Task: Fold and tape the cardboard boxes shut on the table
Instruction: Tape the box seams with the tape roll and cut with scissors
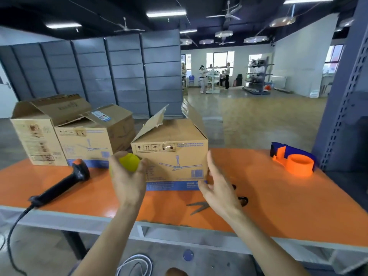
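Box (171, 154), flaps up; left hand (127, 182) grips yellow ball (129, 162); right hand (219, 188) spread wide, empty, nearby.

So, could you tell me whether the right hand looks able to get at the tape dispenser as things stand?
Probably yes: the right hand is open and empty, and the tape dispenser stands to its right on the orange table with nothing between them.

Large hall, dark ceiling, strip lights (166, 13).
Far beyond the fingers (210, 162): grey panel partition (127, 76) to their left, polished floor (249, 116), bright windows (220, 60) and shelving (257, 76) straight ahead; a perforated steel column (346, 96) right.
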A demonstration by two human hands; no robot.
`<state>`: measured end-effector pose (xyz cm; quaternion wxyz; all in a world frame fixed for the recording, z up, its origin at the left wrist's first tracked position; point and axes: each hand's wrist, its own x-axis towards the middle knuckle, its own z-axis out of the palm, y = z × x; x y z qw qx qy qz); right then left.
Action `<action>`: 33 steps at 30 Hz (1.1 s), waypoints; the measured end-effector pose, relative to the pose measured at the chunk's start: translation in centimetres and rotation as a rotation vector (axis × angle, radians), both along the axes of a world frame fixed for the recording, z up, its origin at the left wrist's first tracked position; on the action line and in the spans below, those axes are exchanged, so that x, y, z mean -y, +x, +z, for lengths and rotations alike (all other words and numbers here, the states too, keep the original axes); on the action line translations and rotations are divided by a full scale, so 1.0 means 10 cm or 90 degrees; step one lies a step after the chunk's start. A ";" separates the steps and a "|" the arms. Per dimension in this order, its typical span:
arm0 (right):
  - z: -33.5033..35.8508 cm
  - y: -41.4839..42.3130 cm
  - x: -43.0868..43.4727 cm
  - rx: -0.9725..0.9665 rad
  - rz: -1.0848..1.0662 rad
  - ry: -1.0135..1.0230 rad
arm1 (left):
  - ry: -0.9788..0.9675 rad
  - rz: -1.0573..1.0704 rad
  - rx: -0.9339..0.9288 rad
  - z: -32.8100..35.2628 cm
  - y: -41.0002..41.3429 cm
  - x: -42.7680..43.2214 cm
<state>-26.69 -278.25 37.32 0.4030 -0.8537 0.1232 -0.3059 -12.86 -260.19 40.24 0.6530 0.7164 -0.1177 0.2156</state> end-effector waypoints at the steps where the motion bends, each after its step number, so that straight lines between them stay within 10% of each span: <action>1: -0.01 0.00 0.00 -0.019 0.005 0.009 | 0.003 -0.001 0.002 0.00 -0.04 0.00; 21: 0.16 1.16 -0.18 -0.038 -0.116 0.009 | 0.055 -0.196 -0.122 0.26 0.81 -0.20; 33: 0.17 1.98 0.05 -0.047 0.049 0.117 | 0.076 -0.042 -0.095 0.22 1.08 -0.09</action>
